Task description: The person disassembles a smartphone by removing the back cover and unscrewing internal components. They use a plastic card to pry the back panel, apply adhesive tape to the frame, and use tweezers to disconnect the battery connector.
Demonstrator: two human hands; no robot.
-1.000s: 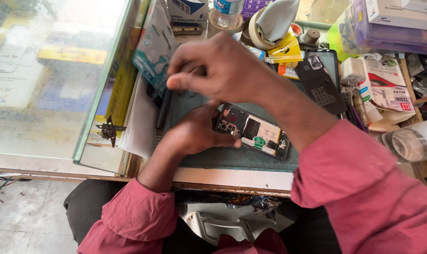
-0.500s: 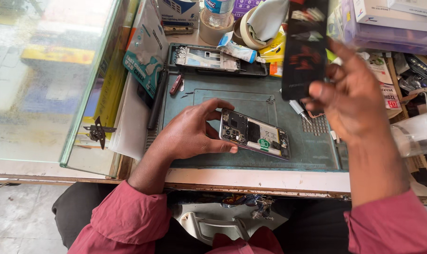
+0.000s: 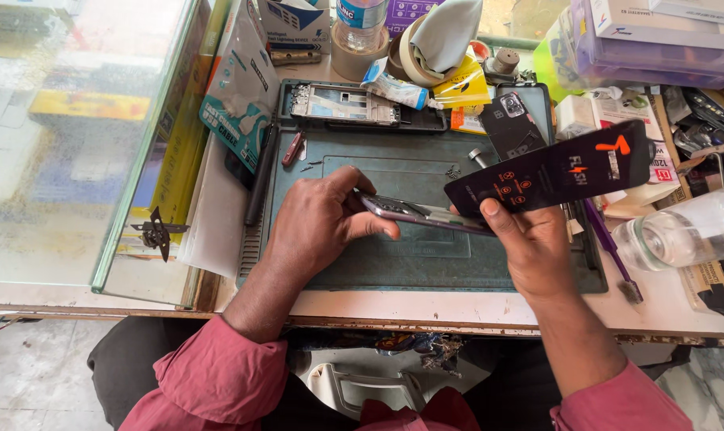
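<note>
My left hand (image 3: 318, 223) grips an opened phone body (image 3: 422, 214), tilted up on its long edge over the teal work mat (image 3: 394, 263). My right hand (image 3: 533, 247) holds a flat black phone battery (image 3: 549, 174) with orange and white markings. The battery slants upward to the right, its lower end beside the phone body. My right fingers also touch the phone's right end. A bare phone frame (image 3: 346, 104) lies at the mat's far edge. A black back cover (image 3: 513, 128) with a camera cut-out rests to the right of the frame.
A glass counter pane (image 3: 82, 136) stands at the left. Red tweezers (image 3: 292, 149) and small screws lie on the mat. A glue tube (image 3: 394, 86), tape rolls (image 3: 410, 56), a clear bottle (image 3: 689, 231), a purple tool (image 3: 609, 255) and stacked boxes (image 3: 657, 40) crowd the back and right.
My right hand reached to the back left, picked up the black battery and brought it down beside the phone. My left hand tilted the phone body up onto its edge.
</note>
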